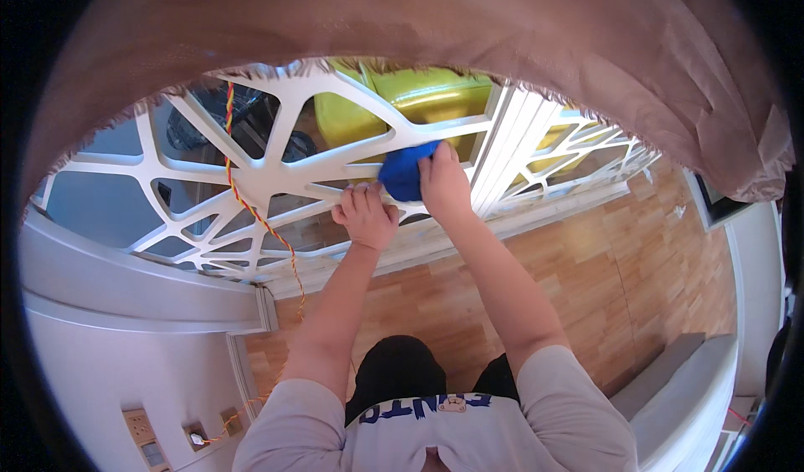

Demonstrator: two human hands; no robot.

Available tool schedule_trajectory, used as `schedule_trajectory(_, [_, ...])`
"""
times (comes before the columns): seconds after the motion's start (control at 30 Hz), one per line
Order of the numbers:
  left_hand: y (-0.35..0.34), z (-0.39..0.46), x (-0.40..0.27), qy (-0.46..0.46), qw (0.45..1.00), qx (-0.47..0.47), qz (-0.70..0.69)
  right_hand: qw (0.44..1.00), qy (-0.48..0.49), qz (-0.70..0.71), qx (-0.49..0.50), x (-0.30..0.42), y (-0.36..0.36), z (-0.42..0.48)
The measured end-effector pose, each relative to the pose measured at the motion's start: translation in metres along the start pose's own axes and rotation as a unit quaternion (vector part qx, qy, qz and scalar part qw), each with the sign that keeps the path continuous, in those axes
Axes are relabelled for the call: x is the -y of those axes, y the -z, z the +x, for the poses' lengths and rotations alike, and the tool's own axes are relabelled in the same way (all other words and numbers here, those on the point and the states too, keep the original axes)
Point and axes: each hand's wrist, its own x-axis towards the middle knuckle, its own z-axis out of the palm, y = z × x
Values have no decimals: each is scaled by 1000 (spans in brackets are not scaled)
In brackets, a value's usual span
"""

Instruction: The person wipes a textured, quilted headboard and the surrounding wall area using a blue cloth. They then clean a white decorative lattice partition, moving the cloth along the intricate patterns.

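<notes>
My right hand [447, 183] holds a bunched blue cloth [401, 172] against the struts of a white openwork lattice screen [257, 173]. To the left and slightly lower, my left hand [369, 216] has its fingers curled over a strut of the same screen, close to the cloth's lower left edge. The cloth hides the part of the lattice behind it. Both arms reach forward from my body.
A twisted red-and-yellow cord [259, 217] hangs down the screen and runs to a plug in a wall socket [196, 437]. Brown fringed fabric [402, 16] spans the top. Behind the lattice stands a shiny yellow-green object [433, 92]. Wood-patterned flooring [565, 271] lies below.
</notes>
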Motion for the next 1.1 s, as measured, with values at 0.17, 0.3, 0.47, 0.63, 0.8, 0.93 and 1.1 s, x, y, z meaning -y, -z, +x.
schedule_trajectory(0.17, [2, 1, 1, -3, 1000, 3, -19, 999, -3, -35, -15, -11, -11, -1])
schedule_trajectory(0.3, [8, 4, -1, 1, 1000, 15, -27, 998, -27, -57, -27, -20, -20, -4])
schedule_trajectory(0.47, [14, 7, -2, -11, 999, 31, -29, 999, -13, 46, -10, -45, -25, -7])
schedule_trajectory(0.63, [10, 3, 0, -2, 999, 39, -25, 997, -57, -51, 14, 9, -3, 11])
schedule_trajectory(0.8, [15, 1, 0, -11, 999, 43, -32, 996, -30, -85, -23, -1, -9, 5])
schedule_trajectory(0.93, [23, 5, 2, -11, 997, 56, -44, 997, -21, -50, -57, -19, -22, -18])
schedule_trajectory(1.1, [30, 5, 5, -11, 995, 75, -58, 994, 60, -15, -87, -35, -10, -51])
